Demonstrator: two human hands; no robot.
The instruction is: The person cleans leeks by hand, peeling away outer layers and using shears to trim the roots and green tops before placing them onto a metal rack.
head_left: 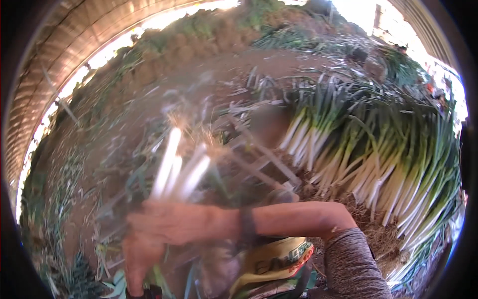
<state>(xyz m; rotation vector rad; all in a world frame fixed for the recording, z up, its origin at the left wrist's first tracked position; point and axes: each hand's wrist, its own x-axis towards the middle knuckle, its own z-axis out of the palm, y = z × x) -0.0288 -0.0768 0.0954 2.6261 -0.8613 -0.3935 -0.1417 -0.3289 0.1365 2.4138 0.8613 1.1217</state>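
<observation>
Several long green onions stand root end up in front of me, white stalks above my hands. Their pale, stringy roots fan out at the top. My right hand reaches across from the right and is closed round the stalks. Just below it, my left hand is closed on the same bunch, its fingers partly hidden by the right hand. Motion smears both hands. Green leaves hang beside the left wrist.
To the right, a large pile of green onions lies with roots toward me. A wooden frame stands ahead, partly blurred. Yellow printed cloth or sacking covers my lap. Leaf scraps litter the soil; a leafy heap lies farther back.
</observation>
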